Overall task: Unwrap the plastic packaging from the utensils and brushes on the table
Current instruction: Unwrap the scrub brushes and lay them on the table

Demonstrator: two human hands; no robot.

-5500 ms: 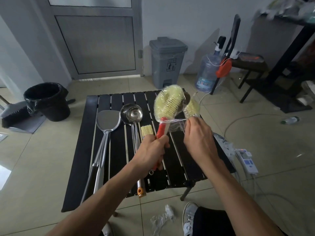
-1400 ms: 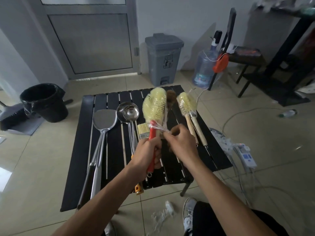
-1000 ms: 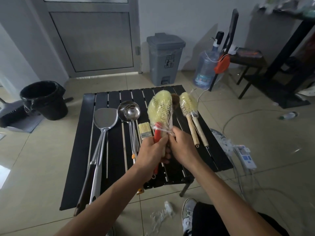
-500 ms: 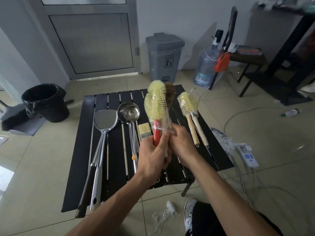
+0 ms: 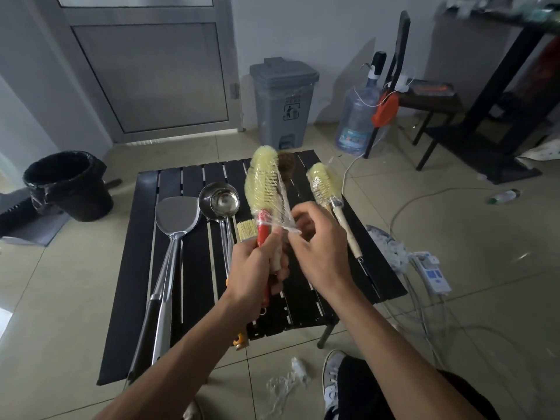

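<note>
Clear plastic wrap (image 5: 274, 204) still sheathes the head of the red-handled brush (image 5: 263, 189), but compared with half a second ago I see my right hand (image 5: 321, 256) has come off the handle and now sits just right of the brush neck, its fingers (image 5: 298, 209) loosely curled and pinching, as far as I can tell, a loose tail of the film near the neck; the pinch itself is blurred. My left hand (image 5: 257, 271) stays clamped around the red handle, holding the brush upright above the near middle of the counter (image 5: 194, 268). I judge this means the film's end is found and the peel can begin, though the head is not yet bared

Right of the held brush, a wooden-handled brush (image 5: 324, 189) lies on the counter, still wrapped. Left of the held brush lie a small flat brush (image 5: 246, 230), a ladle (image 5: 222, 200) and a spatula (image 5: 177, 213); I cannot tell whether these carry film. Crumpled plastic (image 5: 285, 386) lies on the floor below the counter's near edge, so some items seem already done
</note>
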